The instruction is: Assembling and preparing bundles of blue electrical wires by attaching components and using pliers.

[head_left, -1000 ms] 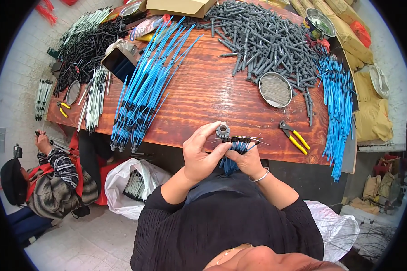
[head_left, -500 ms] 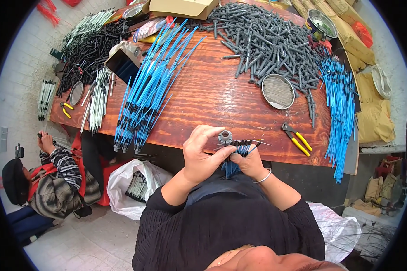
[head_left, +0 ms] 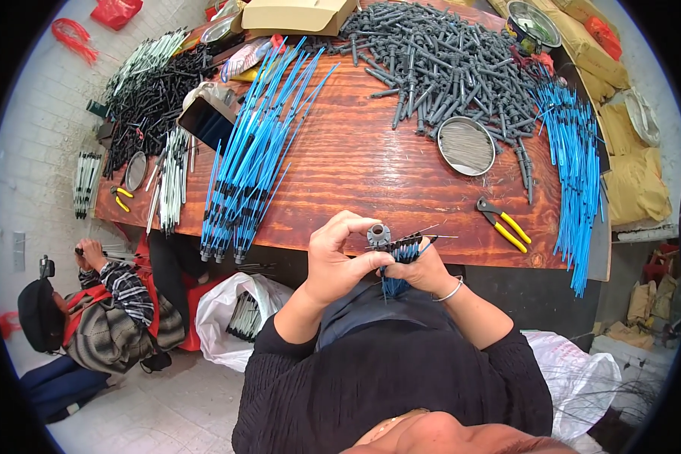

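Observation:
Just off the table's near edge, my left hand [head_left: 339,257] pinches a grey notched plastic hub [head_left: 379,235], its round hole facing up. My right hand [head_left: 425,266] is closed round a bundle of thin blue ribs [head_left: 396,286], like umbrella ribs, with black end joints beside the hub. The left thumb presses close to where the joints meet it. Thin wires stick out to the right past my right fingers. Whether the joints are seated in the hub is too small to tell.
Grey plastic hubs with stems [head_left: 446,68] lie heaped at the back, beside a round dish of thin wires [head_left: 466,146]. Yellow-handled pliers [head_left: 504,225] rest at right. Blue rib bundles lie left [head_left: 253,166] and right [head_left: 571,166]. A co-worker [head_left: 106,310] sits at left near a white sack [head_left: 219,333].
The view has shifted a little, so the table appears slightly turned. My hands keep their hold on the hub and the ribs, and the hub is tipped slightly differently.

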